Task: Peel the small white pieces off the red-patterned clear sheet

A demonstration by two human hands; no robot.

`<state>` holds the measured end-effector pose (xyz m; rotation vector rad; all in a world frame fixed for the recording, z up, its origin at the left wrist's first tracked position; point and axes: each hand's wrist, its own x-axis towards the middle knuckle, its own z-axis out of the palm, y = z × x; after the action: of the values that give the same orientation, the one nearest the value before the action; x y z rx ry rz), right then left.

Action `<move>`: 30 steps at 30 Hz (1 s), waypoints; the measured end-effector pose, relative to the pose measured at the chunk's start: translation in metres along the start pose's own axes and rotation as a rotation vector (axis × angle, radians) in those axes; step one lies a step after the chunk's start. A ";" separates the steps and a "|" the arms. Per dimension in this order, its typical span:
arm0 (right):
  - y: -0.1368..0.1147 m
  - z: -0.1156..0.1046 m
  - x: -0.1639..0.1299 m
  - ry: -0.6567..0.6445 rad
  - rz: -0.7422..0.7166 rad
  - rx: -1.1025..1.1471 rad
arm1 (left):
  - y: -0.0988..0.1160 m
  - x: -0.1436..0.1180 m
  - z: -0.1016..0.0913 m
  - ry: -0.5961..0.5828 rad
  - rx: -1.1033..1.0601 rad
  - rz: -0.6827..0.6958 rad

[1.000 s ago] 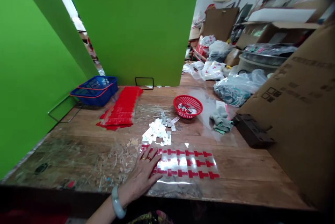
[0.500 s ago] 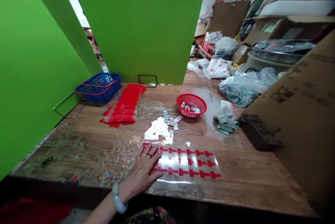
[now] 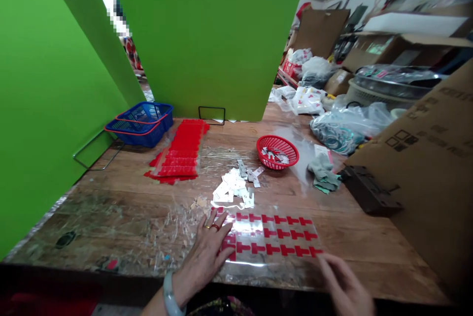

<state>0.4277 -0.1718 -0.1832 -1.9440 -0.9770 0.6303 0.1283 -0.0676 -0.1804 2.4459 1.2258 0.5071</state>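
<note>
Clear sheet: my left hand flat on left end, right hand (blurred, can't tell grip) at near-right corner.

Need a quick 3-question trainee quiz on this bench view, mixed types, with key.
1. Multiple choice: what does the left hand rest on?
a) a blue basket
b) a clear sheet with red T-shaped pieces
c) a sheet of brown cardboard

2. True or false: the grey-green cloth lies inside the round red basket.

3. Short answer: which wrist wears the pale bracelet?

Key:
1. b
2. False; the cloth lies to the right of the basket, outside it.
3. The left wrist.
</note>
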 end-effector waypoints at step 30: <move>-0.121 0.103 0.017 -0.614 -0.578 -0.025 | 0.008 0.007 -0.033 0.055 -0.846 -0.447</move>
<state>0.3153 -0.0700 -0.1336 -1.3828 -1.8393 0.8826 0.1225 -0.0612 -0.1467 1.4200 1.1951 0.7621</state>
